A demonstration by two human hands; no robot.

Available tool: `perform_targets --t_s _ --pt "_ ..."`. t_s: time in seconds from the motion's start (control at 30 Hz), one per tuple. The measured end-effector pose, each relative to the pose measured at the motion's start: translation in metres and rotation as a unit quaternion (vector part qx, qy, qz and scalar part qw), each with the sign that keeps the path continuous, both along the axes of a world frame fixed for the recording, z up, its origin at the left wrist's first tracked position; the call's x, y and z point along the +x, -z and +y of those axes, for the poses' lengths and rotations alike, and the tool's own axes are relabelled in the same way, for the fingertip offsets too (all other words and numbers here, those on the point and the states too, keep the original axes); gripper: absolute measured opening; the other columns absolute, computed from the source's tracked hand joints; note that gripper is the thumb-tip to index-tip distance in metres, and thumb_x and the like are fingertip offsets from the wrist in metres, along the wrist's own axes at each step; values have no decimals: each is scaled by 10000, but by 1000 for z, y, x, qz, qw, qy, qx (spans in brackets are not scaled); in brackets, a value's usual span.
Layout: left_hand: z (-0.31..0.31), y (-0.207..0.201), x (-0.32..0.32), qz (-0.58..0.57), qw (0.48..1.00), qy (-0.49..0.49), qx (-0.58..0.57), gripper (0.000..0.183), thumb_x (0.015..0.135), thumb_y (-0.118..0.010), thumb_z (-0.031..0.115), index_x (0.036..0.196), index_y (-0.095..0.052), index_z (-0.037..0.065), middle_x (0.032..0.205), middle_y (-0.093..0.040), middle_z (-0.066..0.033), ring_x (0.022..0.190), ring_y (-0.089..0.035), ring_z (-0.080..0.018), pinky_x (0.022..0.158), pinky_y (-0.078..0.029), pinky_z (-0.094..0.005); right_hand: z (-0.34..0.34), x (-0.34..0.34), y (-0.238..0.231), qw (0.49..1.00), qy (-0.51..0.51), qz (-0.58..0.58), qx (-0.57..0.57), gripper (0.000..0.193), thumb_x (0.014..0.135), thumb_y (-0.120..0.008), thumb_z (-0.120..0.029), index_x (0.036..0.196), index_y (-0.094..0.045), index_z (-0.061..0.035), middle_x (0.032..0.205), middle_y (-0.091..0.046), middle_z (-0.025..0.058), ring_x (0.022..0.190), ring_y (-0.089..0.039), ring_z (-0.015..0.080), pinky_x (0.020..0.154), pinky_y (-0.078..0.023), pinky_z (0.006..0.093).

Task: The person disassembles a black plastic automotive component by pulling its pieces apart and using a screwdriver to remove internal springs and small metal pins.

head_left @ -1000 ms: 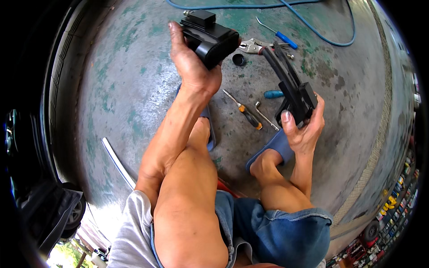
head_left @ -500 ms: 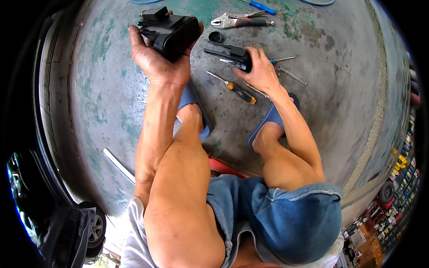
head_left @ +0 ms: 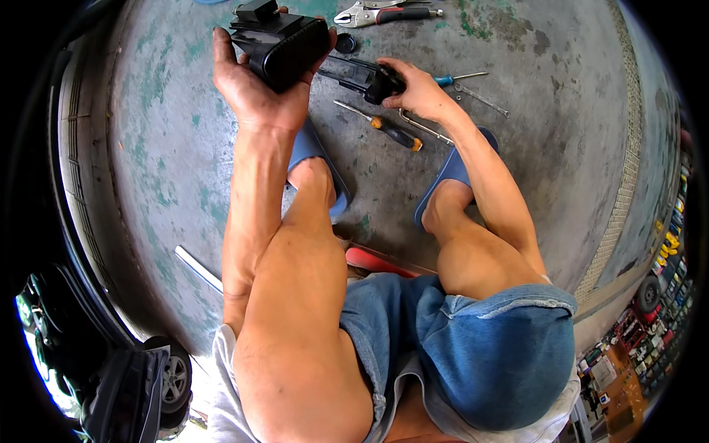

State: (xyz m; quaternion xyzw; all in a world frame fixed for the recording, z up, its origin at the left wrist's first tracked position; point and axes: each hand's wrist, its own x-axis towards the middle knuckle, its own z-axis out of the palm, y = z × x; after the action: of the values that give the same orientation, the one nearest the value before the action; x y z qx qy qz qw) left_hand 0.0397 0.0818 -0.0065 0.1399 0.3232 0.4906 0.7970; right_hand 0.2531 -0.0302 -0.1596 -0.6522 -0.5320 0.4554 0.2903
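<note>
My left hand (head_left: 260, 102) is raised palm up, its fingers and thumb wrapped round a bulky black plastic housing (head_left: 292, 55) with a rounded end and a small block on top. To its right, my right hand (head_left: 419, 90) grips the thick end of a black plastic part (head_left: 369, 80). Long parallel prongs of that part point left toward the housing, and the two pieces look close, but I cannot tell whether they touch. A small round black cap (head_left: 345, 43) lies on the floor between them. Below my right hand lie an orange-and-black screwdriver (head_left: 396, 134) and a thin bent metal rod (head_left: 427, 127).
Locking pliers (head_left: 388, 15) lie at the top edge. Right of my hand are a blue-handled screwdriver (head_left: 447, 80) and a wrench (head_left: 484, 100). A silver bar (head_left: 198, 267) is beside my left forearm. A red seat-like object (head_left: 378, 261) shows beneath me. Vehicle wheel (head_left: 174, 380) at lower left.
The part in my right hand has moved left and turned, showing its open frame between the prongs. The view has shifted, so floor tools appear higher. The left hand still holds the housing.
</note>
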Motion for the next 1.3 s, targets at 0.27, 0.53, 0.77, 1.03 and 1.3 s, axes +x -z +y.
perform_targets --t_s 0.27,0.53,0.77,1.03,1.3 --pt "-1 2 3 17 1000 -4 -14 627 1053 -317 536 1294 -485 -18 1217 -577 -235 1187 -536 -531 1051 -430 -713 5 35 -10 966 175 158 -104 466 930 -656 10 1372 -529 80 1226 -657 192 987 -693 218 816 -596 328" --pt "-8 -3 8 49 998 26 -33 600 1061 -328 522 1285 -510 -4 1221 -595 -228 1179 -553 -511 1038 -445 -705 24 49 -9 952 244 169 -67 420 941 -670 -24 1327 -551 91 1197 -655 191 944 -700 229 807 -598 319" --pt "-7 1 10 41 998 30 -40 630 1057 -337 532 1301 -518 -20 1234 -598 -229 1171 -567 -499 1034 -465 -684 20 55 22 981 165 -99 40 403 870 -731 -110 1261 -653 -50 1191 -715 137 1089 -696 282 946 -547 375" --pt "-4 0 12 41 997 48 -44 645 1058 -329 537 1297 -514 -33 1250 -603 -223 1201 -555 -501 1051 -450 -683 12 56 0 948 194 -222 120 365 885 -710 -120 1238 -661 -44 1170 -727 141 1083 -702 276 950 -539 380" --pt "-11 1 18 32 988 131 -71 544 1018 -496 493 1222 -552 -8 1141 -638 -220 1052 -646 -459 952 -540 -649 -75 61 -19 953 287 -87 34 311 928 -676 -154 1203 -680 -11 1088 -750 149 999 -728 225 878 -562 337"
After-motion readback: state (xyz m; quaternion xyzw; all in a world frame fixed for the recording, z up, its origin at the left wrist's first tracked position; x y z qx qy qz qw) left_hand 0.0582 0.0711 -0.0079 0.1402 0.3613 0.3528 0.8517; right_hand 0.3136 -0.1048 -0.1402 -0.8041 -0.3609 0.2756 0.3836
